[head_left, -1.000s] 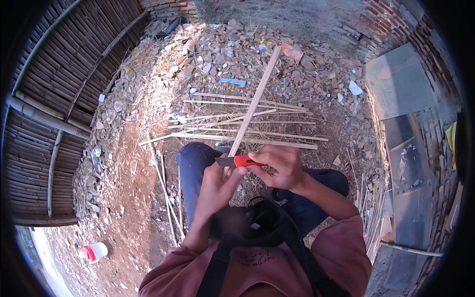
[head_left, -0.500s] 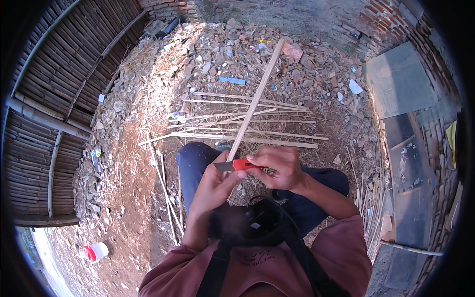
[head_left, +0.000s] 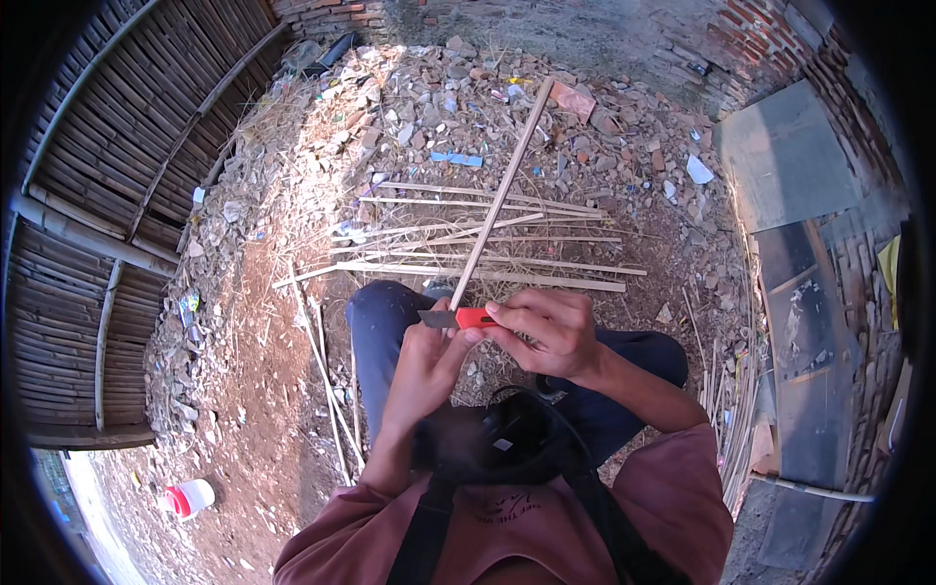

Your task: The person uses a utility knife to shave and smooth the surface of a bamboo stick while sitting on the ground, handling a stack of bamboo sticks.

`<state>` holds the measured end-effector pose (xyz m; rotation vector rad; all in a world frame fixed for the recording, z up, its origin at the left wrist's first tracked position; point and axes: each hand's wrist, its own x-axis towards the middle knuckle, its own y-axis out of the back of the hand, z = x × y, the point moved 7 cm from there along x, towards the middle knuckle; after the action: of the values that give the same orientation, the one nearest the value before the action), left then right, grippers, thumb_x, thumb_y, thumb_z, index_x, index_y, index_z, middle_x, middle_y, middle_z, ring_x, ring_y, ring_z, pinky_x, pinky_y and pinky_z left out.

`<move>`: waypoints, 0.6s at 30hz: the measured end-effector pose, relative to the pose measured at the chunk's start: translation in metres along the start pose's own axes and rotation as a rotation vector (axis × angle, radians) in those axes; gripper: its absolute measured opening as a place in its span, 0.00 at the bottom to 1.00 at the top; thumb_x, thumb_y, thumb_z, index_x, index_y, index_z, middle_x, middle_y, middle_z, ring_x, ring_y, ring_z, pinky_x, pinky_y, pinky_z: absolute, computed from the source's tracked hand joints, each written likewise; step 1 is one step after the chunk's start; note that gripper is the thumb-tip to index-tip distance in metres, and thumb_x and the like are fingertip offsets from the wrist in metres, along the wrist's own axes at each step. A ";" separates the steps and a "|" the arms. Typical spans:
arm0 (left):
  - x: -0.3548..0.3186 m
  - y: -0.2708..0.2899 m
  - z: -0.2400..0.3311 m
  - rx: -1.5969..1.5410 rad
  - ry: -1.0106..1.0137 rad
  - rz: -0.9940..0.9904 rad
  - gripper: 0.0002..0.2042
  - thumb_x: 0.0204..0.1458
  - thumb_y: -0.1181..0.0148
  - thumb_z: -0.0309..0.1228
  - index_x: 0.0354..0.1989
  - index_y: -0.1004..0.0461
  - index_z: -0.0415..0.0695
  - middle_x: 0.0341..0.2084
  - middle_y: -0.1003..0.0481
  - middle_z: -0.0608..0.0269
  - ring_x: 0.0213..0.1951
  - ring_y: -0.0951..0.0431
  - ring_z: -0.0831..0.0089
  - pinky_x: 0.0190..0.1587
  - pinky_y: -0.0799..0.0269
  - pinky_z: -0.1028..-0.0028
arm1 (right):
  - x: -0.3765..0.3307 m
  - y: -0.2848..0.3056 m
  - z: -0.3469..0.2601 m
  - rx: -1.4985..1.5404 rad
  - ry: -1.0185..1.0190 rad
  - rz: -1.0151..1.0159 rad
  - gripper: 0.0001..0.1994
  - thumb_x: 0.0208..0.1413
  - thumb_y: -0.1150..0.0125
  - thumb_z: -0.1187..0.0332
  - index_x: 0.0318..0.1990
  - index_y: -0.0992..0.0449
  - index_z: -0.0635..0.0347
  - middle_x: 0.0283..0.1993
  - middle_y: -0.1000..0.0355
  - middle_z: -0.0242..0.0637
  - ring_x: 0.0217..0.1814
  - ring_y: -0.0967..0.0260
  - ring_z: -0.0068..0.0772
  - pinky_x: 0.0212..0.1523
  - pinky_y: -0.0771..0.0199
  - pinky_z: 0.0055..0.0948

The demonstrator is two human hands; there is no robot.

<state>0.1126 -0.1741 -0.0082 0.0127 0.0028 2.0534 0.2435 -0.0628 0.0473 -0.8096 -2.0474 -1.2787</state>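
A long, pale bamboo strip [head_left: 500, 195] slants away from me over the ground, its near end in the fingers of my left hand [head_left: 417, 369]. My right hand [head_left: 548, 331] is wrapped round the red handle of a utility knife [head_left: 475, 318]. The knife's grey blade points left, lying crosswise at the strip's near end, close above my left fingers. My left thumb reaches up beside the handle. The exact contact between blade and bamboo is hidden by my fingers.
Several thin bamboo strips [head_left: 546, 281] lie crosswise beyond my crossed legs. More sticks [head_left: 327, 366] lie to the left. Rubble [head_left: 409, 112] spreads to a brick wall [head_left: 507, 29]. A red-lidded container [head_left: 190, 497] stands lower left; boards [head_left: 795, 156] lean at right.
The bamboo strip has turned to show a narrower face, and its far end has shifted slightly left. Both hands and the knife have moved slightly away from me.
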 end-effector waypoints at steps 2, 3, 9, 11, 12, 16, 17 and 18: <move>0.000 0.003 -0.003 0.107 -0.053 0.015 0.10 0.67 0.33 0.30 0.39 0.21 0.34 0.23 0.32 0.64 0.26 0.35 0.76 0.34 0.33 0.71 | 0.001 0.001 -0.001 -0.016 -0.001 0.000 0.14 0.52 0.20 0.66 0.47 0.13 0.53 0.29 0.24 0.26 0.23 0.26 0.26 0.21 0.28 0.30; 0.000 0.002 -0.003 0.108 -0.053 0.016 0.10 0.67 0.33 0.30 0.39 0.21 0.34 0.23 0.32 0.64 0.26 0.35 0.76 0.34 0.33 0.71 | 0.002 0.002 -0.003 -0.037 0.002 0.002 0.14 0.52 0.20 0.66 0.47 0.13 0.53 0.28 0.25 0.26 0.23 0.26 0.26 0.21 0.28 0.29; 0.002 0.001 0.004 0.170 -0.088 0.083 0.11 0.66 0.32 0.31 0.36 0.22 0.35 0.19 0.34 0.65 0.23 0.37 0.74 0.31 0.34 0.69 | 0.004 0.005 -0.006 -0.112 0.012 0.003 0.15 0.52 0.20 0.65 0.47 0.13 0.53 0.28 0.26 0.25 0.23 0.26 0.26 0.21 0.29 0.28; 0.002 0.001 0.004 0.209 -0.071 0.106 0.11 0.66 0.32 0.31 0.37 0.21 0.35 0.18 0.33 0.66 0.23 0.37 0.77 0.30 0.34 0.71 | 0.004 0.006 -0.006 -0.126 0.010 0.003 0.15 0.51 0.20 0.65 0.46 0.13 0.53 0.28 0.26 0.25 0.24 0.26 0.26 0.22 0.28 0.28; 0.002 0.001 0.005 0.209 -0.071 0.105 0.11 0.66 0.32 0.31 0.37 0.21 0.35 0.18 0.33 0.66 0.23 0.37 0.77 0.30 0.34 0.71 | 0.003 0.006 -0.006 -0.145 0.017 0.007 0.15 0.51 0.19 0.64 0.46 0.13 0.52 0.28 0.26 0.25 0.24 0.26 0.26 0.22 0.28 0.29; 0.002 -0.001 0.004 0.187 -0.004 0.092 0.11 0.67 0.33 0.33 0.40 0.19 0.35 0.19 0.32 0.73 0.25 0.38 0.84 0.28 0.39 0.75 | 0.003 0.008 -0.007 -0.217 0.025 0.021 0.15 0.50 0.19 0.64 0.46 0.13 0.52 0.29 0.26 0.26 0.24 0.26 0.27 0.23 0.27 0.29; 0.003 -0.003 0.004 0.153 0.015 0.090 0.12 0.69 0.33 0.34 0.40 0.19 0.35 0.20 0.34 0.78 0.26 0.40 0.87 0.26 0.43 0.76 | 0.003 0.009 -0.007 -0.218 0.024 0.022 0.15 0.50 0.19 0.64 0.46 0.13 0.52 0.29 0.26 0.26 0.24 0.26 0.27 0.23 0.27 0.29; 0.003 -0.006 0.006 0.154 0.015 0.088 0.12 0.69 0.33 0.34 0.40 0.19 0.35 0.20 0.34 0.78 0.26 0.40 0.87 0.26 0.43 0.76 | 0.004 0.011 -0.007 -0.221 0.021 0.024 0.15 0.50 0.19 0.64 0.46 0.13 0.52 0.29 0.26 0.25 0.24 0.26 0.27 0.23 0.28 0.29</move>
<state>0.1161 -0.1686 -0.0022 0.0948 0.1723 2.1364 0.2504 -0.0649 0.0593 -0.9113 -1.8962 -1.5116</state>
